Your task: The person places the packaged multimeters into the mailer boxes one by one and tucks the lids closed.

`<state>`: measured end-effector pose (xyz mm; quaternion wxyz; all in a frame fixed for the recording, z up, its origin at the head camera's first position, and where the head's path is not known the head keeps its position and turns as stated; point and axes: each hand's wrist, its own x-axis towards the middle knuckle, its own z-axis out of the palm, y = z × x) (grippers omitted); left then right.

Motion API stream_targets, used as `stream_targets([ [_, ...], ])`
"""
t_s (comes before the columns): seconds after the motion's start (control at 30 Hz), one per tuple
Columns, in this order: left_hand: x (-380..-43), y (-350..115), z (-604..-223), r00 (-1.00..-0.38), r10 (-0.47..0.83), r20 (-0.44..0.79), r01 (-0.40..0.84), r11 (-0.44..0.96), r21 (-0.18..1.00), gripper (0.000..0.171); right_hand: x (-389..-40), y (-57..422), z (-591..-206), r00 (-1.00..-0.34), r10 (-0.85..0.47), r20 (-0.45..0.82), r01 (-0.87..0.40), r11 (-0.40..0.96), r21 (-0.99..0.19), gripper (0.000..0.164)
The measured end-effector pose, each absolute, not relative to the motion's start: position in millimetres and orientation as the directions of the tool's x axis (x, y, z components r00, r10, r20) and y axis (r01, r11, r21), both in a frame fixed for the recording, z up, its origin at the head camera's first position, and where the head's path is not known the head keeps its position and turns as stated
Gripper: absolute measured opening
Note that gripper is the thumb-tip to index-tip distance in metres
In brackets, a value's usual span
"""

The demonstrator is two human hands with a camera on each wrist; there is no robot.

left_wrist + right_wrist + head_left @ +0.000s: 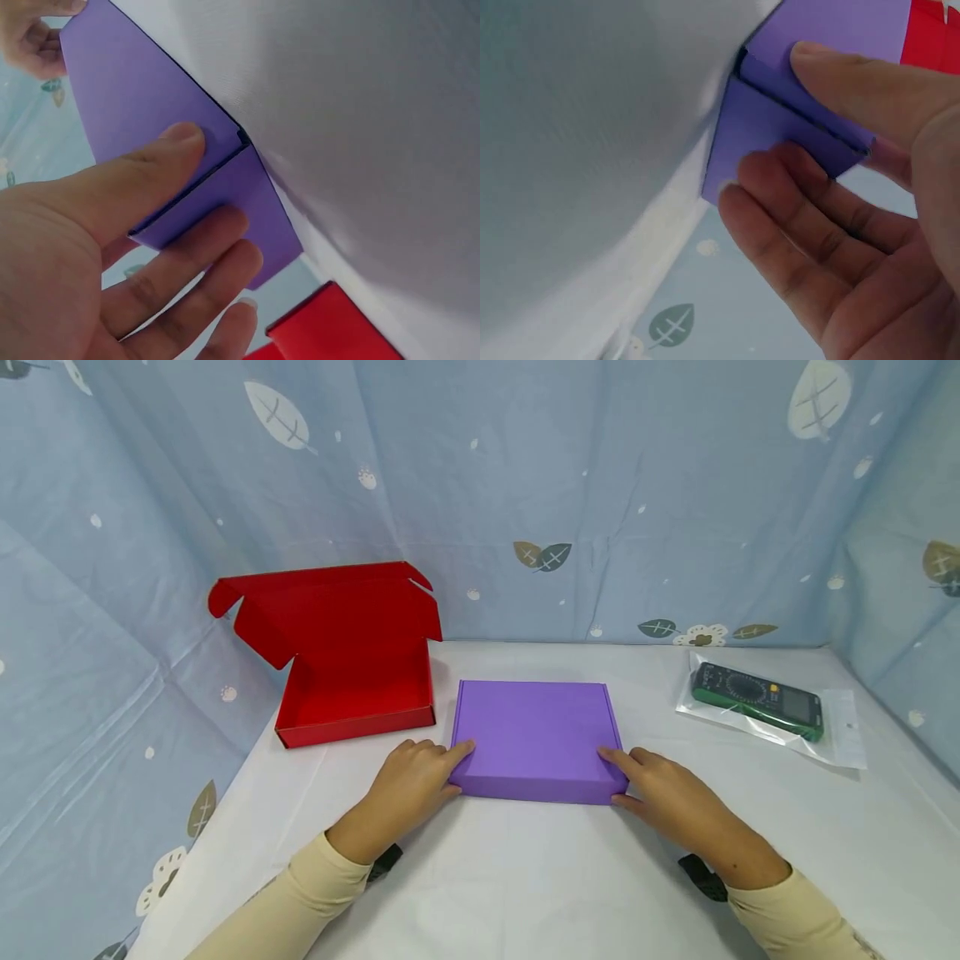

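A closed purple cardboard box (536,727) lies flat on the white table in the middle of the head view. My left hand (411,785) grips its near left corner; in the left wrist view the thumb (176,142) presses the front face and other fingers lie against the side. At the near right corner, my right hand (667,793) holds the box in the same way. The right wrist view shows that thumb (832,71) on the front face, with fingertips at the side panel. Each index fingertip rests on the lid in the head view.
An open red cardboard box (360,693) stands at the back left, its lid raised. To the right lies a green and black multimeter (757,697) in a clear plastic bag (843,731). A blue patterned cloth (480,493) hangs behind the white table (525,877).
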<state>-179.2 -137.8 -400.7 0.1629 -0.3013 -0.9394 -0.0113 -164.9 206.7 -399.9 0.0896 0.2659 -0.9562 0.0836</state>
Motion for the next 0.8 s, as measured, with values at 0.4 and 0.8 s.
stream_targets([
  [0.4, -197, -133, -393, -0.811, 0.544, 0.217, 0.565, 0.824, 0.042, 0.058, -173, 208, -396, -0.829, -0.513, 0.222, -0.541, 0.837, -0.086, 0.06],
  [0.8, -227, -129, -386, -0.822, 0.557, 0.12, 0.565, 0.823, 0.051, 0.059, -203, 207, -396, -0.837, -0.506, 0.206, -0.529, 0.846, -0.069, 0.061],
])
